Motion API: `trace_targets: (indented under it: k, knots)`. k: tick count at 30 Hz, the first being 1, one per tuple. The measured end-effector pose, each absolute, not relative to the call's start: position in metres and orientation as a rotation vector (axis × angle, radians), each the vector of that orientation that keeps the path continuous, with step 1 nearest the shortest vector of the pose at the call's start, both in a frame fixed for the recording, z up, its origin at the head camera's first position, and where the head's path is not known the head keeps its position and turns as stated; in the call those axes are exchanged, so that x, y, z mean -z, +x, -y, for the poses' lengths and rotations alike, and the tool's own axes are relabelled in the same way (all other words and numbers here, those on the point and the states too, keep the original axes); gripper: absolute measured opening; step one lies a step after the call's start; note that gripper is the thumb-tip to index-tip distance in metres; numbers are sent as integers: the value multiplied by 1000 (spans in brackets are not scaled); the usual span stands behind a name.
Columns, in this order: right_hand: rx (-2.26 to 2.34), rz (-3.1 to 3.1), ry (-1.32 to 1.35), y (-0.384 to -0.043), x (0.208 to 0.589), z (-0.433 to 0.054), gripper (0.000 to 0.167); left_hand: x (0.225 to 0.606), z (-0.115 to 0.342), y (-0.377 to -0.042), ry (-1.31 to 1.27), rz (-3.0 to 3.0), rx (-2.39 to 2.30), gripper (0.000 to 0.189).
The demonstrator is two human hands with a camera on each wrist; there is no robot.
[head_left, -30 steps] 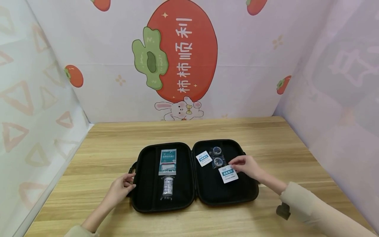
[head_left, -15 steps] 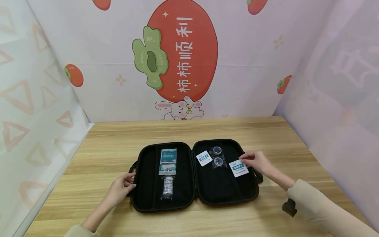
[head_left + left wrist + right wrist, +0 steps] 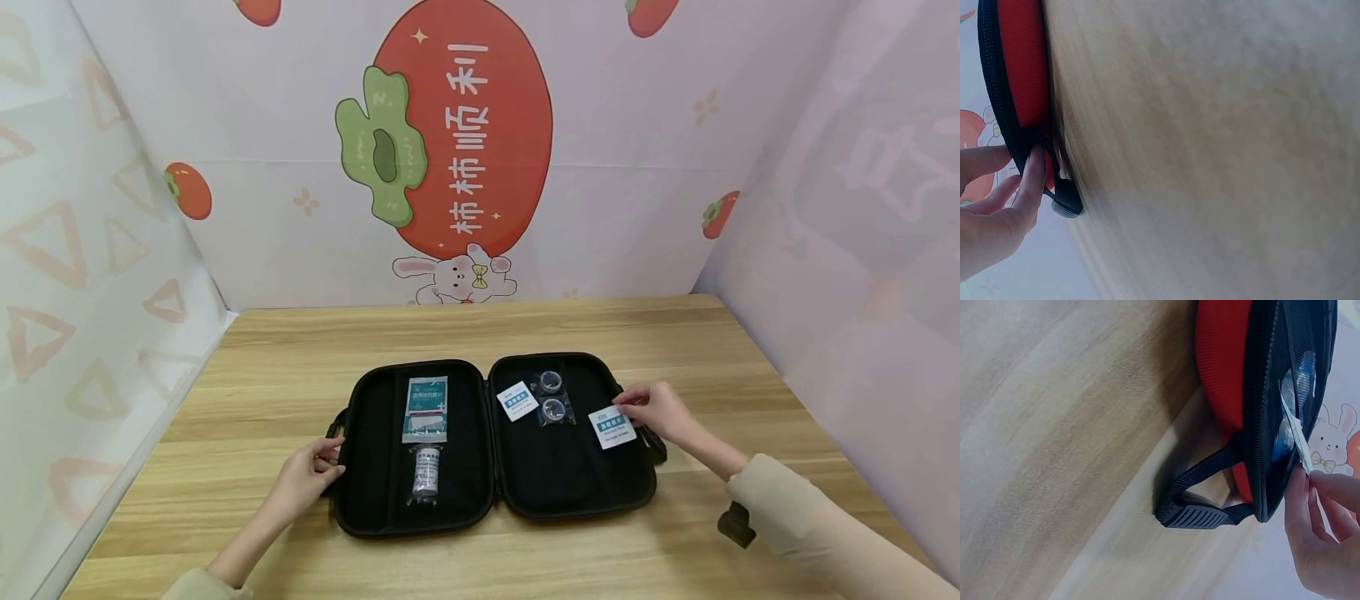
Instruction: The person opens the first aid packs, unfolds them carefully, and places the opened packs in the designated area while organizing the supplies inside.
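Observation:
An unfolded zip case (image 3: 525,492), black inside and red outside, lies on the table. My left hand (image 3: 303,477) holds its left rim; in the left wrist view, fingers (image 3: 1034,172) lie on both sides of the edge near the strap. With thumb and fingertips my right hand (image 3: 660,410) pinches a corner of a white and blue alcohol pad packet (image 3: 612,427) over the right half. Another alcohol pad packet (image 3: 517,402) lies near the hinge, beside two clear-wrapped rolls (image 3: 552,397). The left half holds a green and white packet (image 3: 426,410) and a wrapped white cylinder (image 3: 425,473).
The wooden table (image 3: 480,575) surrounds the case. A patterned cloth backdrop (image 3: 262,233) stands behind, with cloth walls on both sides. At the case's right end a black carry handle (image 3: 1194,515) sticks out over the table.
My right hand has moved right with the alcohol pad packet, from beside the rolls to near the case's right edge, slowing lately. The left hand has stayed in place.

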State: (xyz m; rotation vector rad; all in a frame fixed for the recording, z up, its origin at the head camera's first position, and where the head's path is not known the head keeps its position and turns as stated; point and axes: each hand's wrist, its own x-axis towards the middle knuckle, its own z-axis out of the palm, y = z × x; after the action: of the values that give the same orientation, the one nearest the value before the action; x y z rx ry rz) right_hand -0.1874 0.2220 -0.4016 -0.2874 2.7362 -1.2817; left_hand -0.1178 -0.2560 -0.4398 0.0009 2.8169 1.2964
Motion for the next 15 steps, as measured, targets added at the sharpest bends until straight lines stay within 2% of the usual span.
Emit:
trace_targets:
  k: [15]
  knots:
    - [1256, -2695, -283, -188, 414, -223, 13, 440, 256, -117, -13, -2815, -1293, 38]
